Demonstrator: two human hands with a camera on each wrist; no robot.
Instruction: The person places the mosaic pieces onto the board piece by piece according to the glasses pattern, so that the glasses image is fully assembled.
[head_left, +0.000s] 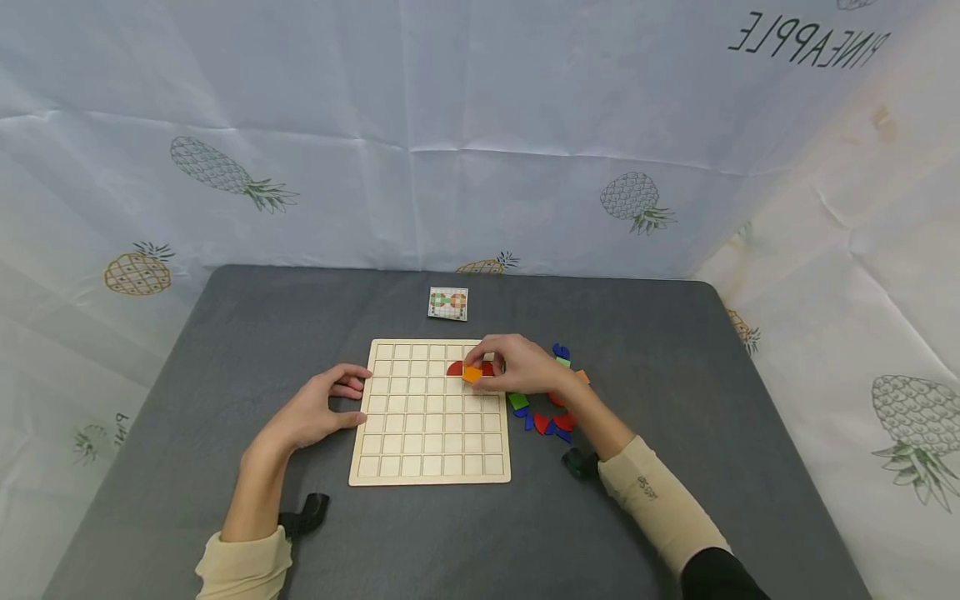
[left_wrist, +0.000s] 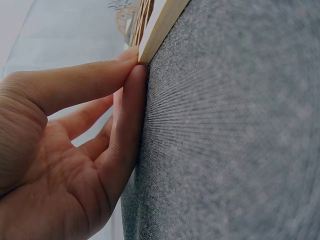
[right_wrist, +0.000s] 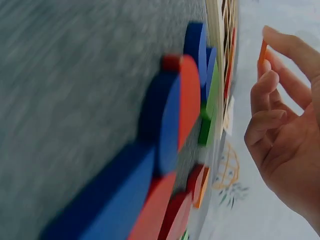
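In the head view my right hand (head_left: 521, 365) pinches a small orange tile (head_left: 472, 374) between thumb and fingertips, over the upper right of the pale wooden grid board (head_left: 408, 423). The right wrist view shows that orange tile (right_wrist: 262, 52) edge-on, held clear of the board. Red pieces (head_left: 454, 368) lie in the board's upper rows, partly covered by the hand. My left hand (head_left: 311, 408) rests against the board's left edge, thumb and fingers spread apart along it. Up close, the left fingertips (left_wrist: 134, 67) touch the board's rim (left_wrist: 161, 31).
Right of the board lie loose red (head_left: 541, 423), blue (head_left: 561, 351) and green pieces (head_left: 518, 401), several partly under the right forearm. A small pattern card (head_left: 448, 303) lies behind the board. Grey cloth (head_left: 300, 308) covers the table; a pineapple-print curtain (head_left: 420, 200) hangs beyond it.
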